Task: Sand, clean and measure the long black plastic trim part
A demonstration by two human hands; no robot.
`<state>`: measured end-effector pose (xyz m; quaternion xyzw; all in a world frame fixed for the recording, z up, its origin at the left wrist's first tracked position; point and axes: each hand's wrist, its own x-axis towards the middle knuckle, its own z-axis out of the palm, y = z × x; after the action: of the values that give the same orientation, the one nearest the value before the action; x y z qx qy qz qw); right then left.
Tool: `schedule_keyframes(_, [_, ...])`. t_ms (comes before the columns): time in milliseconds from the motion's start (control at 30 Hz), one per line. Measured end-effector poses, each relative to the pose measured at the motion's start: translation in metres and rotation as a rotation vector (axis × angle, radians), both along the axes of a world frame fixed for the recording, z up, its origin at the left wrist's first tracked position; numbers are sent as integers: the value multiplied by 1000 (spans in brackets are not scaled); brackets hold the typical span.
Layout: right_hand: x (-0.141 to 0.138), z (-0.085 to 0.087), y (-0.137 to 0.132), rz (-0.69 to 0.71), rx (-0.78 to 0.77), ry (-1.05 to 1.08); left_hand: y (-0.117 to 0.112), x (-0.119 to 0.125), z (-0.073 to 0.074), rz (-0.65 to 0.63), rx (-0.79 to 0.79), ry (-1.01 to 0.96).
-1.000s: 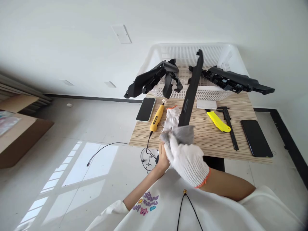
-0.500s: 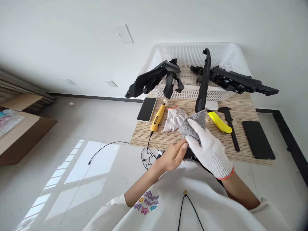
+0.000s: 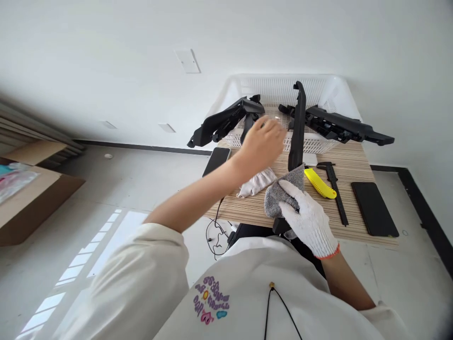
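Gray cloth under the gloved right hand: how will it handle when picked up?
The gray cloth is probably floppy: it bends against the black strip. Likely light too, being just a small piece of fabric. Slipping from the right hand seems unlikely, given its coarse-looking surface.

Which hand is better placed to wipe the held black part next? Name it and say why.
Probably the right hand: gloved, it holds the gray cloth against that black part. The left hand is bare, without cloth.

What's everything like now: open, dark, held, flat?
Left hand: bare, raised, curled
Right hand: gloved, gripping
Grey cloth: folded, held
Middle black part: tilted, held
Loose glove: crumpled, partly hidden
Yellow cutter: flat
Calipers: flat
Left phone: dark, partly hidden
Right phone: dark
Basket: open
Cardboard box: open
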<state>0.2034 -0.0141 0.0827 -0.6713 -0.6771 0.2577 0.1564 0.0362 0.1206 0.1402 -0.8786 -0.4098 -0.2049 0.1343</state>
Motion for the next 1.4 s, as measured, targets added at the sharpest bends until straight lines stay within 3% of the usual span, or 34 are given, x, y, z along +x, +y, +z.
schedule_keyframes(67, [2, -3, -2, 10, 14, -18, 17, -15, -4, 63, -32, 91])
schedule_keyframes(167, [5, -9, -1, 16, 23, -70, 22, -43, 0, 113, -82, 167])
schedule_keyframes(367, [6, -13, 5, 33, 9, -39, 19, -92, 14, 131, -130, 77])
schedule_keyframes(533, [5, -10, 6, 43, 0, -31, 28, -119, 27, 237, -102, 16])
schedule_keyframes(633, [4, -8, 6, 54, -2, -38, 20, -113, 26, 342, -108, 39])
schedule_keyframes(733, [3, -7, 6, 44, 1, -58, 4, -95, 18, 397, -220, 129])
schedule_keyframes(933, [3, -7, 6, 59, 20, -88, -7, -73, 7, 354, -228, 129])
schedule_keyframes(1100, [3, -6, 5, 51, 7, -77, -1, -68, 11, 303, -179, -11])
schedule_keyframes(1200, [3, -5, 6, 52, 7, -28, -19, -57, 16, 222, -162, -52])
schedule_keyframes(1300, [3, -7, 8, 20, 8, 58, -54, -45, 15, 54, -313, -6])
schedule_keyframes(1400, [4, -13, 11, 5, 51, 142, -89, -42, 2, -102, -683, 47])
